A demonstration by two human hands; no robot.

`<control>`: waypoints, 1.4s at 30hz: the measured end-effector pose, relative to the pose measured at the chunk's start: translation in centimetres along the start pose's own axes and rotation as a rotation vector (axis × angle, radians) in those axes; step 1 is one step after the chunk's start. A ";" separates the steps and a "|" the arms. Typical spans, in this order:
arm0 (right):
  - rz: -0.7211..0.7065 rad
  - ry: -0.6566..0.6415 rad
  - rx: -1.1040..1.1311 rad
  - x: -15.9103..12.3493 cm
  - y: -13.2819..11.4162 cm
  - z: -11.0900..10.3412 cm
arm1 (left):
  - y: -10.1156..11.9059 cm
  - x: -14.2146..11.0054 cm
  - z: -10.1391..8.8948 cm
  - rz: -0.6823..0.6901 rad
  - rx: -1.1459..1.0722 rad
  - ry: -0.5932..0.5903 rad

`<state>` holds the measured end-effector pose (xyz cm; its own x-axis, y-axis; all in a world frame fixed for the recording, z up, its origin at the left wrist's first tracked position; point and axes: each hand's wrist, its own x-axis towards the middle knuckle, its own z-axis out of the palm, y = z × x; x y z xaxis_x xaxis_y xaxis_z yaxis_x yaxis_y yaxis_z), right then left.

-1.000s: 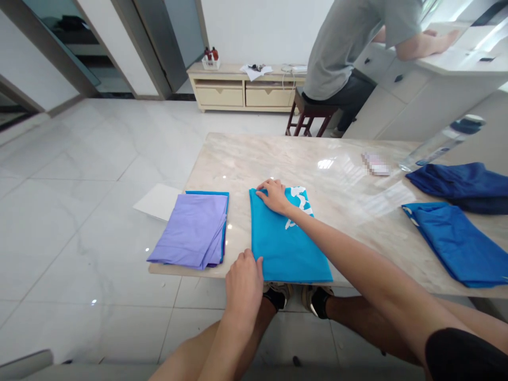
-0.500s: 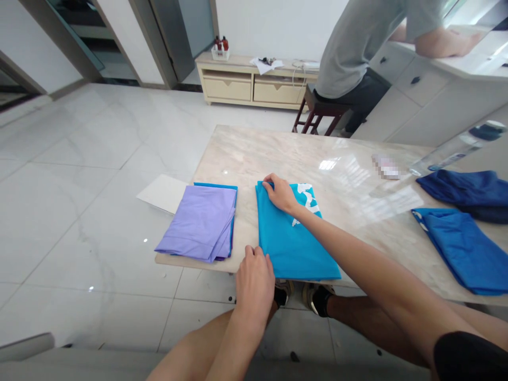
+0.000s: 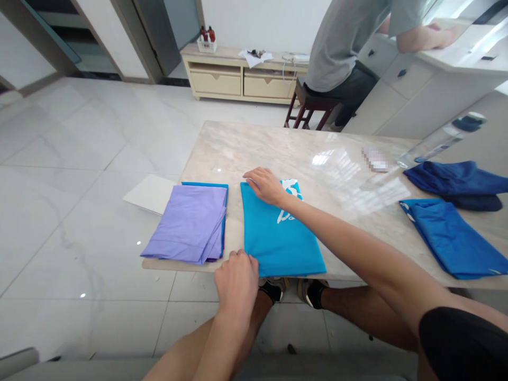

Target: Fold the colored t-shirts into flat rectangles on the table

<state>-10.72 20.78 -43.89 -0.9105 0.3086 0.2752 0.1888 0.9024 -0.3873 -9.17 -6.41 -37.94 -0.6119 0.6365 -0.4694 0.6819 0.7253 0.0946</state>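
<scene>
A folded turquoise garment [image 3: 282,243] with white print lies flat on the table in front of me. My left hand [image 3: 237,279] is closed at its near left corner, fingers curled against the edge. At the far left corner rests my right hand [image 3: 265,187], its fingers stretched out and a small gap showing between thumb and forefinger. To the left of the garment sits a stack of folded cloth with a lilac piece [image 3: 190,222] on top and darker blue edges peeking out beneath.
Farther right on the marble-look table [image 3: 238,148] lie a folded blue garment [image 3: 452,238], a crumpled navy one [image 3: 452,180] and a clear bottle [image 3: 440,140]. A white board [image 3: 148,193] juts out at the left edge. Beyond, a person [image 3: 337,47] sits on a stool [image 3: 313,100].
My right hand's fingers have straightened from a pinch at the garment's far left corner. My left hand stays at the near corner. The whole view has shifted slightly.
</scene>
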 end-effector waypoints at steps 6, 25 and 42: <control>-0.020 0.005 -0.120 -5.6 3.1 -7.0 | -0.8 1.3 0.5 0.152 -0.081 0.388; 0.115 -0.124 -0.085 -15.3 2.5 -5.0 | -0.7 3.5 3.8 0.680 0.016 0.474; -0.172 -0.104 -0.164 -25.8 -6.3 -6.3 | 2.4 1.4 4.0 0.972 0.025 0.283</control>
<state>13.94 9.05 -43.04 -0.9658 0.1215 0.2292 0.0774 0.9782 -0.1925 -6.79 -4.86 -41.88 0.1427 0.9894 0.0268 0.9412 -0.1440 0.3057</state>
